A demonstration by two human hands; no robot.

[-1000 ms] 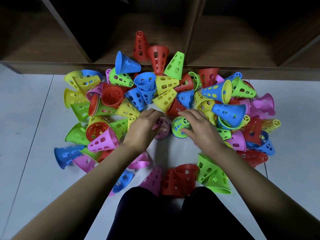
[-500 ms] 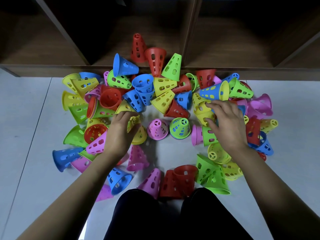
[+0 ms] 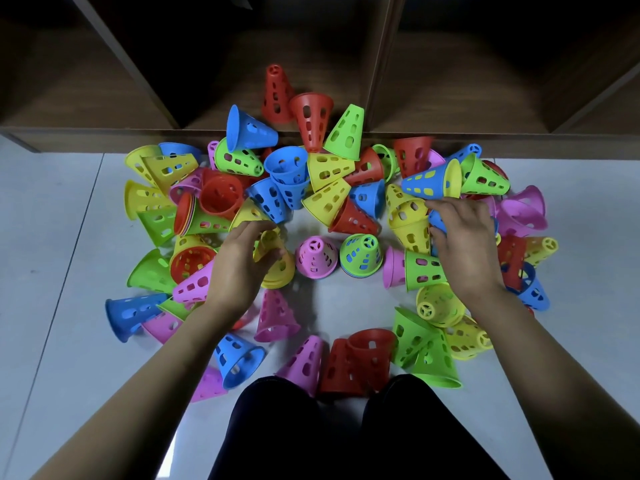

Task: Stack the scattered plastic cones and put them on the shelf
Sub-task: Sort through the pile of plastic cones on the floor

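Dozens of cones scattered on pale tiled floor before dark wooden shelf | left hand fingers curled round yellow cone | right hand fingers gripping blue cone

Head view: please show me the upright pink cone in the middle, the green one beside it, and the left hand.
pink cone (image 3: 317, 255), head view, side wall.
green cone (image 3: 357, 249), head view, side wall.
left hand (image 3: 235, 268), head view, back of hand.

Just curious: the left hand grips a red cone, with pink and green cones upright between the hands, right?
No: the head view shows the left hand gripping a yellow cone, not red. The pink cone and green cone do stand upright there.
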